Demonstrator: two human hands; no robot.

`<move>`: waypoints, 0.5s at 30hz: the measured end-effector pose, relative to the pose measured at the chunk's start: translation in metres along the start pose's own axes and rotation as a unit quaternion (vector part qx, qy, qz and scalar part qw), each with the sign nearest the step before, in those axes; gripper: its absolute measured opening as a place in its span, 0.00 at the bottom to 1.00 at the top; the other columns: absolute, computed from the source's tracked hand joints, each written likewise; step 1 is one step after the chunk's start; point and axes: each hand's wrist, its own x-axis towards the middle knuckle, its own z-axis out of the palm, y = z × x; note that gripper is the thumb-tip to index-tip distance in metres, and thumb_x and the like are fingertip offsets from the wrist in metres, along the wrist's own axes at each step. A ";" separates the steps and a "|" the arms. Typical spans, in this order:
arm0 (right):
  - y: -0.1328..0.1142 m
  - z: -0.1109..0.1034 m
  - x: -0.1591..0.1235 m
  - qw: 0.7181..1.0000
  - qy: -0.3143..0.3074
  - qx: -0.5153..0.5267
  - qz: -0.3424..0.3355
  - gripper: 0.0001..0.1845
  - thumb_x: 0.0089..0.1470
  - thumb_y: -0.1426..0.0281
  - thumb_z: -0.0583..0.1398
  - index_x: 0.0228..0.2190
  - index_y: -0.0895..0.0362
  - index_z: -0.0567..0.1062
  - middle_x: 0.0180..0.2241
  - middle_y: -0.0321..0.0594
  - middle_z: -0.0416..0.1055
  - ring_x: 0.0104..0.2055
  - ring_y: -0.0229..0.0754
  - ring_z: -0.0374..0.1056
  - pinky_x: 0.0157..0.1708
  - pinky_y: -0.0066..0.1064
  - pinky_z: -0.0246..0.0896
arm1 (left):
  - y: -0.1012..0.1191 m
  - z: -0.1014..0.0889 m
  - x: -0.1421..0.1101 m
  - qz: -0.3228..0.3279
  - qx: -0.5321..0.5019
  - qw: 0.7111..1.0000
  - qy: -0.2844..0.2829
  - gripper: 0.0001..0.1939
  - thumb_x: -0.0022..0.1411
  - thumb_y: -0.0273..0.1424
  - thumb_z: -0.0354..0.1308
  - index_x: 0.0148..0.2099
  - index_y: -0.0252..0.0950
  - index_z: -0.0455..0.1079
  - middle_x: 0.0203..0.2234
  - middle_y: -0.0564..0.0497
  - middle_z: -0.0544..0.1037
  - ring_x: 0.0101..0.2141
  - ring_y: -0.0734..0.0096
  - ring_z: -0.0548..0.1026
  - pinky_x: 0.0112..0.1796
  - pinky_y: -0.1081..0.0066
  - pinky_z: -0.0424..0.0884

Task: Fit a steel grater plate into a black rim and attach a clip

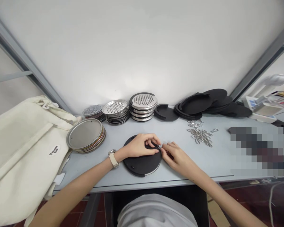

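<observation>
A black round disc [142, 167] lies near the table's front edge, with a silvery rim showing at its lower right. My left hand [140, 145] rests across its top, fingers curled and closed at the far right part of the disc, the thumb pointing right. At that edge, my right hand [176, 156] pinches a small metal carabiner clip [159, 146], partly hidden by the fingertips. Whether the clip passes through the disc cannot be seen. Loose carabiner clips [200, 135] lie in a pile to the right of my right hand.
Along the wall stand stacks of perforated metal grater discs [144, 102], [115, 108] and several black round covers [196, 104]. A stack of plain metal discs [85, 134] stands left, beside a cream bag [26, 151]. A white device [262, 108] is far right.
</observation>
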 end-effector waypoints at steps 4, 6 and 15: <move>0.000 0.000 0.001 1.000 0.001 0.001 0.002 0.13 0.62 0.70 0.48 0.24 0.55 0.59 0.21 0.33 0.56 0.25 0.39 0.55 0.33 0.33 0.53 | 0.000 0.000 0.000 0.002 -0.001 1.000 -0.001 0.11 0.53 0.26 0.60 0.41 0.34 0.70 0.35 0.51 0.77 0.32 0.76 0.73 0.34 0.77 0.66; 0.000 0.000 0.001 1.000 -0.001 0.001 0.003 0.14 0.62 0.70 0.47 0.24 0.55 0.59 0.21 0.33 0.56 0.25 0.39 0.55 0.32 0.32 0.53 | 0.000 0.000 0.000 0.003 0.000 1.000 -0.001 0.11 0.53 0.26 0.60 0.41 0.34 0.70 0.35 0.51 0.77 0.32 0.76 0.73 0.35 0.77 0.66; 0.001 0.000 0.001 1.000 0.003 -0.001 0.000 0.14 0.62 0.70 0.48 0.23 0.55 0.58 0.21 0.33 0.57 0.25 0.38 0.55 0.32 0.32 0.53 | 0.000 0.000 0.000 0.003 -0.003 1.000 -0.003 0.11 0.53 0.25 0.60 0.41 0.34 0.70 0.34 0.51 0.77 0.32 0.76 0.73 0.34 0.77 0.66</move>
